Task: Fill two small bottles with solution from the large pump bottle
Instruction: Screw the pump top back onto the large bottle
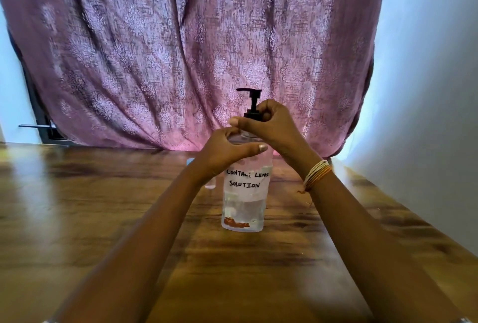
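The large clear pump bottle (244, 203), hand-labelled "contact lens solution", stands upright in the middle of the wooden table (103, 219), roughly a third full of clear liquid. Its black pump head (252, 95) points left. My left hand (227, 149) grips the bottle's shoulder. My right hand (269, 123) curls round the black collar at the bottle's neck. A small clear bottle (210, 184) shows partly behind my left wrist, with a bit of pale blue (191, 161) above it. Any second small bottle is hidden.
A patterned mauve curtain (181, 51) hangs right behind the table's far edge. A white wall (426, 115) runs along the table's right side. Thread bangles circle my right wrist (316, 174).
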